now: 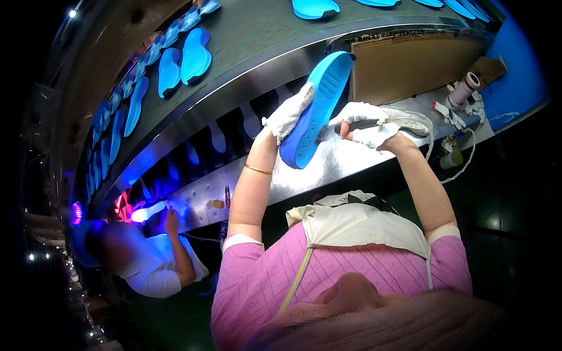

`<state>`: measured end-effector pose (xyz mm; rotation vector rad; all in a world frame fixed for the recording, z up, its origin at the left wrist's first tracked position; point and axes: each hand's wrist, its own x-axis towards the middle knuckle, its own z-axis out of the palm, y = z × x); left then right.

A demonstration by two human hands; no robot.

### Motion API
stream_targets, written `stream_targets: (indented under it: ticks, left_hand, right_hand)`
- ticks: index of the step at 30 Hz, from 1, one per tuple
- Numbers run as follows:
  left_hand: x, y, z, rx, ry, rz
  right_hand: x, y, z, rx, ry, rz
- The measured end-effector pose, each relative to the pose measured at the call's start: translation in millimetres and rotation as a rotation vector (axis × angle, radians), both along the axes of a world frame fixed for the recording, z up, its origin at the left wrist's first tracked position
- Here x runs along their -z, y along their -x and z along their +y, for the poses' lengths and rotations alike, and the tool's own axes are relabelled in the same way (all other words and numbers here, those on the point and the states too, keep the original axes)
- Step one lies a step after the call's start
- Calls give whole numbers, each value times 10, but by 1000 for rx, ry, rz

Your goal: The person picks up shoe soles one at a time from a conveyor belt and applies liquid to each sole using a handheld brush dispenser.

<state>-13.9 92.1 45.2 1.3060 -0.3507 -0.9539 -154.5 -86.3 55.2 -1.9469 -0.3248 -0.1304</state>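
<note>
A bright blue shoe sole [319, 108] with a ridged pattern stands tilted in front of me above the metal bench. My left hand [291, 114], in a white glove, is closed on its left edge. Close to the sole's right side is my right hand [372, 126], also in a white glove with a bare fingertip showing. Its fingers are curled around a slim dark tool whose kind I cannot make out. A white cord [432, 137] loops behind that wrist and drops over the bench edge.
Ahead, a conveyor belt [246, 44] carries several blue soles [196, 55]. A cardboard box [410, 67] stands on the metal bench [351, 161], with a pinkish cylinder [465, 89] to its right. At left, a co-worker [155, 263] handles a glowing sole [148, 212].
</note>
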Motion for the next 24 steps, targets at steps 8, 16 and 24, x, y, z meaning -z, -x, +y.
stream_targets:
  ticks: [8, 16, 24]
  left_hand:
    - [-99, 104, 288, -235, 647, 238]
    - [574, 412, 400, 11, 599, 721]
    - [451, 812, -63, 0, 715, 698]
  right_hand:
    - [-188, 152, -133, 78, -434, 105]
    - [321, 273, 127, 289, -668, 4]
    - [155, 22, 233, 534, -304, -342]
